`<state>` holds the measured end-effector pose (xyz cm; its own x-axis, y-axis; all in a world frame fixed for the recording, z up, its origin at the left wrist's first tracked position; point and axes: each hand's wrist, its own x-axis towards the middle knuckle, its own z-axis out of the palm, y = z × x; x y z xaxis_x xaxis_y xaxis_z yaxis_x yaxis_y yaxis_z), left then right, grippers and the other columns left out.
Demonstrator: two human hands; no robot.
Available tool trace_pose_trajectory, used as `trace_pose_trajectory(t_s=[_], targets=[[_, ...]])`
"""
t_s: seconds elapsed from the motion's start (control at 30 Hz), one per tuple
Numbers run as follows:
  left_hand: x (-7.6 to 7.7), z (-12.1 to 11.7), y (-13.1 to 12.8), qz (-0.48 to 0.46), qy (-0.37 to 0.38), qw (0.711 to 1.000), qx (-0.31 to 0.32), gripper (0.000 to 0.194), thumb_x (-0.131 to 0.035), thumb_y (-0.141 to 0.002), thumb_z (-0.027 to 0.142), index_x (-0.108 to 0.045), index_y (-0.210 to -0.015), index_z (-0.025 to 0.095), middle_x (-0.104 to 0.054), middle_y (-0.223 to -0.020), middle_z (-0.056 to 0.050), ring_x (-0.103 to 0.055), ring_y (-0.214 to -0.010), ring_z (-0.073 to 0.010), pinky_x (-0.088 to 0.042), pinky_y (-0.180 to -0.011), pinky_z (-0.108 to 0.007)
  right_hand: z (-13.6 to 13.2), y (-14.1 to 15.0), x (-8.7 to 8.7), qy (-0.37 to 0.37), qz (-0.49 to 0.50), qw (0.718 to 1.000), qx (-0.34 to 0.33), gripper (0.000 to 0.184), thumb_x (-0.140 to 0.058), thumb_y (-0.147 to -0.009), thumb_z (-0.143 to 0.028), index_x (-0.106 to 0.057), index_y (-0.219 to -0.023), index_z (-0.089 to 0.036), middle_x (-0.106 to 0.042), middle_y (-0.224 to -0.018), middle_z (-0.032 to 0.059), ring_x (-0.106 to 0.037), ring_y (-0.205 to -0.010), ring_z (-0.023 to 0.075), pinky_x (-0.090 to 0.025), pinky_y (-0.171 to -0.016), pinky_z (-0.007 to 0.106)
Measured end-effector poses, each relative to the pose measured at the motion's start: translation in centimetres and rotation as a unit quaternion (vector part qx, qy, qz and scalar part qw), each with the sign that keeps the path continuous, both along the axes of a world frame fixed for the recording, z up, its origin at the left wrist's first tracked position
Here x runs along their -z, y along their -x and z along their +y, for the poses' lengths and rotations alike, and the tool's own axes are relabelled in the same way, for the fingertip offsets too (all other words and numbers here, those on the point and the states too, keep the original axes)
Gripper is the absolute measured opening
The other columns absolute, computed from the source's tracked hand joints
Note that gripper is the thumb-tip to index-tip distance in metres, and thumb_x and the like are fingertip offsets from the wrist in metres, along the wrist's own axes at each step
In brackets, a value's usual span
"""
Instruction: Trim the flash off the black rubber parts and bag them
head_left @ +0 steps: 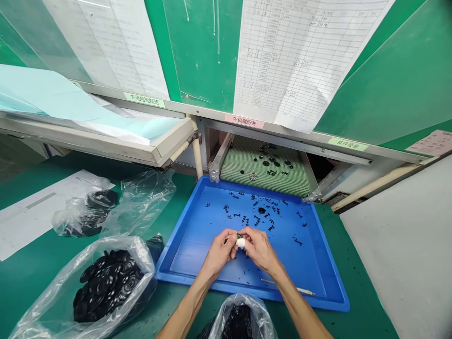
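Near: a clear bag (pixel 240 320) sits just below the blue tray (pixel 163 273).
Hands: the left hand (pixel 219 252) and right hand (pixel 259 249) press close, pinching a white thing (pixel 240 243) over the tray.
Left: a big bag (pixel 106 287) of black discs lies beside the tray.
Still there: many black bits (pixel 254 212) lie loose in the tray.

Tray (pixel 190 263) before mesh conveyor (pixel 233 160), rubber scraps (pixel 247 214) inside, bagged discs (pixel 106 287) at left, another bag (pixel 240 313) in front

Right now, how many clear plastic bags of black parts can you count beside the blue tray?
3: an upper-left bag, a lower-left bag, and a bag below the blue tray. Others could be hidden.
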<state>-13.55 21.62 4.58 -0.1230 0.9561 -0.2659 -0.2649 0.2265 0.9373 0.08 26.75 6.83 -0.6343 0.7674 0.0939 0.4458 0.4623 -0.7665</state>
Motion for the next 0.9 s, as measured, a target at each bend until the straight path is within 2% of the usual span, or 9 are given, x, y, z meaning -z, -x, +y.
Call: trace_pose_trajectory(t_s=[0.1,0.2,0.27,0.37,0.43,0.5,0.63,0.77,0.9], targets=[[0.0,0.6,-0.3,-0.022,-0.003,0.999,-0.022,0.036,-0.063,-0.073,0.048,-0.056,-0.086,0.015,-0.054,-0.055,0.004,-0.042,-0.039,-0.0062,-0.026,-0.037,-0.017,0.6,0.5,1.1,0.029,0.014,0.998,0.059,0.022,-0.04,-0.083,-0.016,-0.062,-0.085,-0.021,-0.055,-0.058,-0.004,-0.05,-0.053,0.01,-0.039,-0.054,0.019],[0.1,1.4,-0.2,-0.081,0.009,0.993,-0.09,0.041,-0.067,-0.07,0.047,-0.058,-0.091,0.013,-0.054,-0.057,0.003,-0.045,-0.042,-0.0071,-0.03,-0.038,-0.018,3.0,1.3,1.5,0.017,0.003,0.995,0.097,0.031,-0.033,-0.084,-0.013,-0.061,-0.092,-0.021,-0.057,-0.06,-0.0036,-0.052,-0.051,0.0099,-0.041,-0.053,0.02],[0.2,1.8,0.1,-0.135,0.016,0.982,-0.129,0.047,-0.07,-0.068,0.045,-0.059,-0.1,0.013,-0.055,-0.06,0.003,-0.047,-0.046,-0.0073,-0.032,-0.04,-0.018,5.8,2.0,0.8,-0.007,0.003,0.993,0.121,0.038,-0.029,-0.084,-0.011,-0.058,-0.108,-0.019,-0.063,-0.077,0.0013,-0.056,-0.06,0.0117,-0.044,-0.06,0.023],[0.1,1.7,0.8,-0.206,0.024,0.967,-0.148,0.048,-0.072,-0.069,0.041,-0.057,-0.107,0.015,-0.057,-0.066,0.002,-0.052,-0.054,-0.0074,-0.037,-0.044,-0.016,10.5,2.8,-1.0,-0.11,-0.039,0.974,0.192,0.042,-0.03,-0.087,-0.015,-0.049,-0.125,-0.016,-0.058,-0.107,0.0117,-0.057,-0.082,0.0176,-0.043,-0.074,0.029],[0.0,1.5,1.4,-0.25,0.027,0.957,-0.146,0.042,-0.072,-0.07,0.039,-0.057,-0.102,0.018,-0.058,-0.071,0.001,-0.055,-0.058,-0.0077,-0.041,-0.045,-0.015,12.9,2.8,-1.9,-0.157,-0.079,0.964,0.201,0.04,-0.031,-0.088,-0.018,-0.052,-0.122,-0.016,-0.058,-0.106,0.0113,-0.056,-0.087,0.0194,-0.041,-0.077,0.029],[0.0,1.4,1.9,-0.29,0.03,0.944,-0.154,0.034,-0.072,-0.071,0.038,-0.056,-0.092,0.018,-0.058,-0.073,0.001,-0.056,-0.057,-0.0072,-0.043,-0.044,-0.014,14.3,2.1,-1.9,-0.151,-0.106,0.968,0.169,0.037,-0.033,-0.088,-0.018,-0.056,-0.117,-0.019,-0.062,-0.092,0.0061,-0.057,-0.082,0.0173,-0.04,-0.075,0.026],[0.2,1.8,2.3,-0.339,0.059,0.92,-0.186,0.023,-0.07,-0.073,0.029,-0.052,-0.077,0.016,-0.056,-0.068,0.002,-0.053,-0.05,-0.0047,-0.039,-0.036,-0.011,14.3,-0.8,0.7,-0.109,-0.184,0.97,0.117,0.032,-0.04,-0.084,-0.013,-0.062,-0.106,-0.022,-0.064,-0.086,0.0026,-0.058,-0.077,0.0146,-0.04,-0.071,0.023],[0.5,2.2,1.8,-0.333,0.07,0.925,-0.166,0.013,-0.065,-0.074,0.014,-0.06,-0.087,0.013,-0.065,-0.082,-0.005,-0.06,-0.058,-0.0077,-0.046,-0.042,-0.012,13.4,-2.7,3.9,-0.076,-0.256,0.954,0.14,0.034,-0.049,-0.072,-0.002,-0.065,-0.098,-0.017,-0.063,-0.097,0.0099,-0.059,-0.077,0.017,-0.039,-0.067,0.025],[0.7,2.2,1.5,-0.311,0.074,0.936,-0.148,0.023,-0.067,-0.073,0.011,-0.064,-0.095,0.013,-0.064,-0.083,-0.006,-0.062,-0.066,-0.0093,-0.048,-0.048,-0.014,12.7,-3.1,4.7,-0.071,-0.25,0.955,0.141,0.033,-0.048,-0.071,-0.002,-0.064,-0.096,-0.016,-0.063,-0.093,0.0089,-0.058,-0.075,0.0165,-0.038,-0.066,0.024]])
